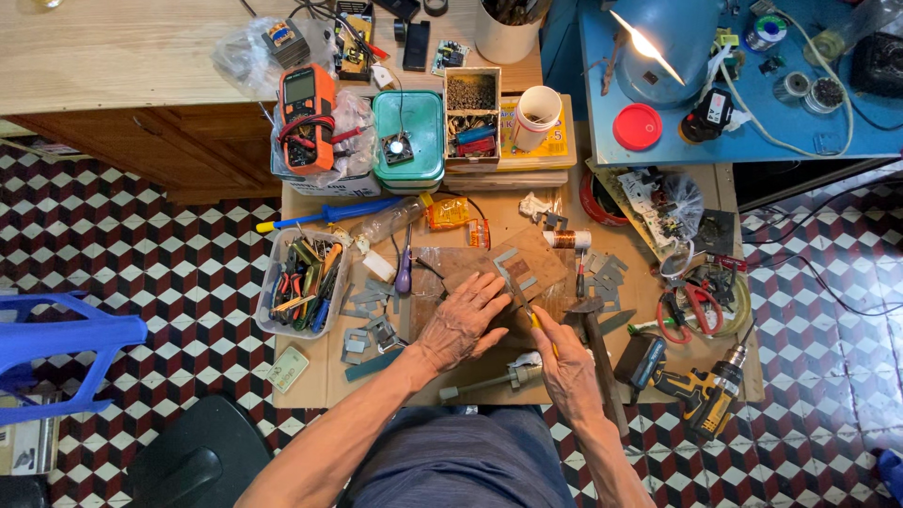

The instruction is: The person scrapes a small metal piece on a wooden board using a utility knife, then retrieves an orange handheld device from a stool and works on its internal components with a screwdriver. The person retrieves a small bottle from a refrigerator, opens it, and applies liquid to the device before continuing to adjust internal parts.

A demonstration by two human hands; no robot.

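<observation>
Right now both hands work near the front edge of the desk (310, 381), a low surface covered with brown cardboard. Left hand (463, 322) lies flat, fingers spread and unclenched, pressing down on a brown wooden board (470, 263) in the middle of the desk. Right hand (567, 369) is closed around a thin yellow-handled tool (543, 331), whose tip points toward a small grey metal plate (506, 273) lying on the board just beyond the left fingertips. More grey metal plates (362, 325) are scattered to the left of the board, and another cluster (609, 275) lies to its right.

A hammer (594, 341) rests just beside the right hand, touching or nearly touching it; I cannot tell which. At the front right corner lies a yellow and black cordless drill (701, 390). Red-handled scissors (685, 310) sit toward the right edge. Along the left edge stands a clear plastic tray (273, 325) filled with hand tools, with a blue screwdriver (329, 214) behind it. Near the back edge are an orange multimeter (307, 115) and a green lidded box (409, 118).
</observation>
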